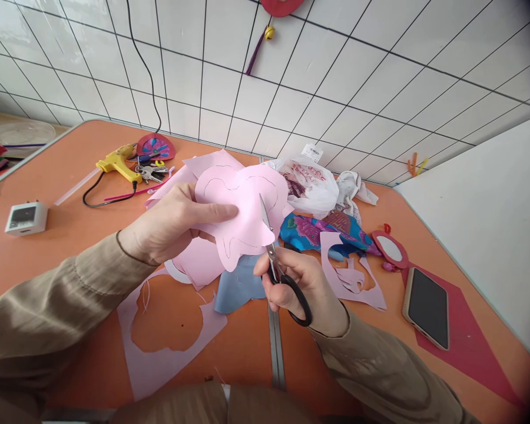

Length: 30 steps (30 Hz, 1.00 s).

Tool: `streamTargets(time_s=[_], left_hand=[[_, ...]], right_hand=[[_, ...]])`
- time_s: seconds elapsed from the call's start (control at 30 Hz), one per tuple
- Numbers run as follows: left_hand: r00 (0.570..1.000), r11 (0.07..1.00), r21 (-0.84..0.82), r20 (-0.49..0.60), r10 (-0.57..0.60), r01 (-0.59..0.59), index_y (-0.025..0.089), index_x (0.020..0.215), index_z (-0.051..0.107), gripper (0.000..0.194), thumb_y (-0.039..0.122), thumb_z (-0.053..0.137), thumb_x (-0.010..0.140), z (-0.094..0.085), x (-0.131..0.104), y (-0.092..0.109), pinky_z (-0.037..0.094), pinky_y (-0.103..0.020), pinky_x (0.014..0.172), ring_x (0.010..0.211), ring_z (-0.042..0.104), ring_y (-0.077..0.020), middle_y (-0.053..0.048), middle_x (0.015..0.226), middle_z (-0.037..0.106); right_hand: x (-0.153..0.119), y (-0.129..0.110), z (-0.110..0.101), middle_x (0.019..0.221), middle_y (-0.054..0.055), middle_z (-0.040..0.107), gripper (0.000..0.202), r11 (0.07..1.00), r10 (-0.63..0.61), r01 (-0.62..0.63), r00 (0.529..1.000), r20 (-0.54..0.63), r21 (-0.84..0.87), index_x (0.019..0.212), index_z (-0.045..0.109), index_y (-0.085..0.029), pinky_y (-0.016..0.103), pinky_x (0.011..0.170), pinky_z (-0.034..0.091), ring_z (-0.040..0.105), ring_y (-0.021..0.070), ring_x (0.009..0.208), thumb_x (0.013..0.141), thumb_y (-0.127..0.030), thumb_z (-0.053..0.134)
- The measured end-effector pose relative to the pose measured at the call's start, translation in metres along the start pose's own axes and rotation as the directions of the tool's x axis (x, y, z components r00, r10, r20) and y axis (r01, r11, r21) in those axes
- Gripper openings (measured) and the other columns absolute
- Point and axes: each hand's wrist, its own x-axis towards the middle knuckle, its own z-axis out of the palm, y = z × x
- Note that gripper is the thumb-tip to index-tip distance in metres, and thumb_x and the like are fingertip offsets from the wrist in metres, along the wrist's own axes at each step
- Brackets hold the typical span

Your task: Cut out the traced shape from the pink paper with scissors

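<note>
My left hand (181, 218) pinches a pink sheet (247, 206), felt or foam by its look, with its thumb on top. A curved dark outline is drawn on the sheet, and its edge is cut into rounded lobes. In my right hand (304, 282) are black-handled scissors (271, 256), my fingers in the loops. Their blades point up and lie at the sheet's lower right edge, one blade showing over the pink surface. Below the sheet lie more pink pieces (198, 265) and a blue-grey cloth (241, 285).
A cut-out pink offcut (172, 359) lies in front, another pink scrap (353, 277) to the right. A yellow glue gun (119, 165), keys (152, 172) and a white charger (26, 218) sit left. Rightward are a plastic bag (311, 185), flowered fabric (327, 232) and a phone (427, 306).
</note>
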Motion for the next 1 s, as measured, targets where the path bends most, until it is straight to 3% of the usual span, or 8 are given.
streamTargets(time_s=[1.0], left_hand=[[1.000, 1.000, 0.017, -0.003, 0.010, -0.010, 0.015, 0.077, 0.077, 0.014, 0.018, 0.086, 0.067, 0.0013, 0.0003, 0.0021, 0.060, -0.024, 0.057, 0.069, 0.070, -0.0177, -0.003, 0.076, 0.075]], right_hand=[[0.0014, 0.0016, -0.0006, 0.057, -0.006, 0.049, 0.052, 1.000, 0.026, -0.026, 0.999, 0.033, 0.007, 0.084, 0.059, -0.017, 0.021, 0.044, 0.036, 0.047, 0.0073, 0.043, 0.076, -0.066, 0.074]])
